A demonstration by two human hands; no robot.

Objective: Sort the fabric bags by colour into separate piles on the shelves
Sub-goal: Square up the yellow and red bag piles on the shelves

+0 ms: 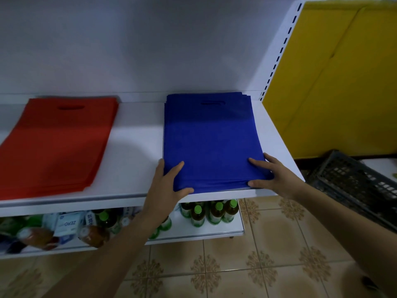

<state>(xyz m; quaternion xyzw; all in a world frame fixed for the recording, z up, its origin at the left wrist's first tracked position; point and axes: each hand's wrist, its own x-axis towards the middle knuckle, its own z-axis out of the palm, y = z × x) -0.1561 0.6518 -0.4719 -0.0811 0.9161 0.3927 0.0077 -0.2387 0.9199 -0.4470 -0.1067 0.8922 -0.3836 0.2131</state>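
The left hand (169, 181) lies with its fingers spread and nearly straight on the near left corner of the pile of flat royal-blue fabric bags (210, 138). One finger rests on top, one runs along the left edge, and the thumb presses against the front edge. The right hand (272, 175) is placed the same way at the near right corner, with one finger on top, one along the right edge and the thumb against the front edge. Both hands are spread wide and press on the pile, and neither curls around it. The blue pile lies on the white metal upper shelf (133, 147), with its cut-out handle at the 12 o'clock end, near the back panel. At 9 o'clock from it, well apart on the same shelf, lies the pile of flat red fabric bags (58, 143), with its handle hole also toward 12 o'clock. At 6 o'clock, on the lower white shelf (214, 232), stand brown glass bottles with green caps (214, 211). At 7 o'clock from the blue pile there is a white and blue carton (68, 224) on which the word ZERO can be read; the other labels are too blurred to read. At 2 o'clock stands a large yellow panel (335, 82), and at 4 o'clock a dark plastic crate (354, 186) rests on the patterned beige tiled floor (257, 244).
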